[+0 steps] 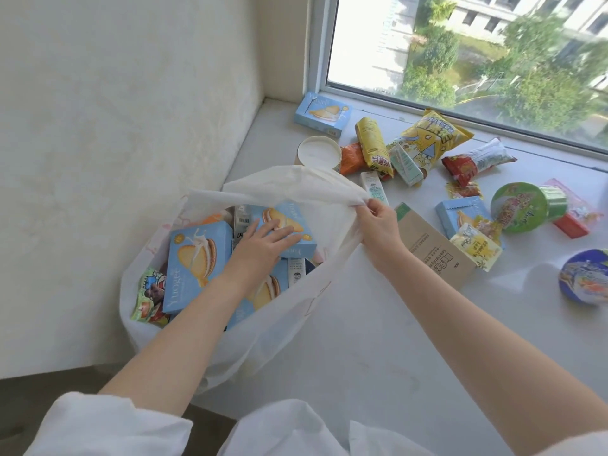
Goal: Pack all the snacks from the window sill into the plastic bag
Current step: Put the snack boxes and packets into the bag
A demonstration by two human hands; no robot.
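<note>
Daylit window sill [378, 324] carries the plastic bag [269, 324] at its left end, right hand [378, 225] pinching its rim, left hand [263, 245] flat, ungripping, on a blue box [289, 225] inside, remaining snacks [424, 139] rightward, nearer the right hand.

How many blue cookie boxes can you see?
5: three in the bag, at; two on the sill, at. More may be hidden.

Daylight enters through the window [460, 54] (trees and buildings outside) beside a plain white wall [115, 110].
</note>
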